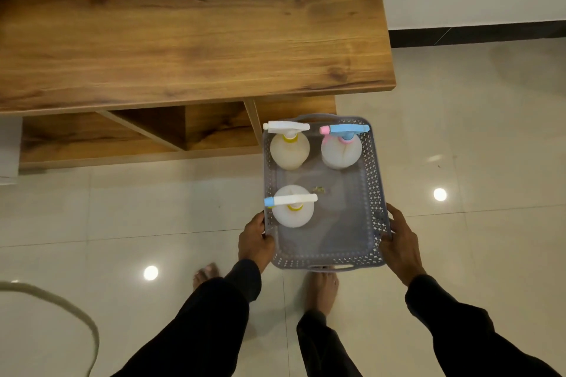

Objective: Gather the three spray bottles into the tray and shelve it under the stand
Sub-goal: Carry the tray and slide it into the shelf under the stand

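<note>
A grey perforated tray (375,193) is held above the tiled floor (459,131), gripped at its near corners by both hands. The left hand (255,242) is closed on the near-left corner, thumb lying over the rim and fingers hidden beneath. The right hand (399,246) is closed on the near-right corner in the same way, thumb along the side wall. Both arms wear dark sleeves, and two bare feet show on the floor below the tray.

All three spray bottles stand upright inside the tray. The bottle with a white trigger and blue nozzle (292,206) stands in the near-left part, just beside the left hand and apart from the right. The bottle with an all-white trigger head (289,147) stands at the far-left, and the bottle with a blue trigger and pink nozzle (341,147) at the far-right; these two are near each other but not touching. The near-right part of the tray floor is bare apart from a small speck.

The tray's far end lies just in front of the wooden stand (183,24), beside the open lower shelf (214,128) under its top. A pale cable (61,306) curves across the floor at the lower left.
</note>
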Motion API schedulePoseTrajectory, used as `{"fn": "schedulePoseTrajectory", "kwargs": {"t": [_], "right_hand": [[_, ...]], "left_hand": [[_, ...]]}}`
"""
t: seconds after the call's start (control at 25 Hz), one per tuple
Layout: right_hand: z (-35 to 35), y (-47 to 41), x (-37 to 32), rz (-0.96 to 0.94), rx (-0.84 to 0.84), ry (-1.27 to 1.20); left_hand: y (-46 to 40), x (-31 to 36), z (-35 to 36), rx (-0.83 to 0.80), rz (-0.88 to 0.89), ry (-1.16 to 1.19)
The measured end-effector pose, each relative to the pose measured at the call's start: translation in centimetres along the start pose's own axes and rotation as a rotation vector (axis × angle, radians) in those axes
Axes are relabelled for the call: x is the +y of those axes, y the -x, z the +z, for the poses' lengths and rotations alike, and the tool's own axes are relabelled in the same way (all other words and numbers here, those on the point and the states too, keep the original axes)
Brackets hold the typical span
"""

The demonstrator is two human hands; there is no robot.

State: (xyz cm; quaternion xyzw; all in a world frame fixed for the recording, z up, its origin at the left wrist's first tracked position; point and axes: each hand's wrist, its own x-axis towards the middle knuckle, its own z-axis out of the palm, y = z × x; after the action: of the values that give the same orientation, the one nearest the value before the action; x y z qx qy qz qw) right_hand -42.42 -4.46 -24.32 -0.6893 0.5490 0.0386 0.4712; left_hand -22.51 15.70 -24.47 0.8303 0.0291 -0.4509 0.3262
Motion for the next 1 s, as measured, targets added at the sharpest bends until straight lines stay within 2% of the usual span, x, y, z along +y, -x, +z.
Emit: {"fn": "schedulePoseTrajectory", "kwargs": {"t": [0.2,0.6,0.8,1.0], "right_hand": [[0.1,-4.4,-0.7,-0.079,0.02,0.071],[2.1,-12.9,-2.7,-0.113,0.036,-0.033],[2.4,-15.9,-5.1,-0.099,0.027,-0.104],[3.2,-18.9,-6.5,-0.096,0.043,-0.119]], "left_hand": [[-4.0,1.0,1.3,0.01,0.023,0.027],[-11.2,5.0,1.3,0.057,0.085,0.092],[-14.5,6.4,1.9,0.13,0.072,0.194],[-16.4,7.6,2.4,0.306,0.127,0.218]]}}
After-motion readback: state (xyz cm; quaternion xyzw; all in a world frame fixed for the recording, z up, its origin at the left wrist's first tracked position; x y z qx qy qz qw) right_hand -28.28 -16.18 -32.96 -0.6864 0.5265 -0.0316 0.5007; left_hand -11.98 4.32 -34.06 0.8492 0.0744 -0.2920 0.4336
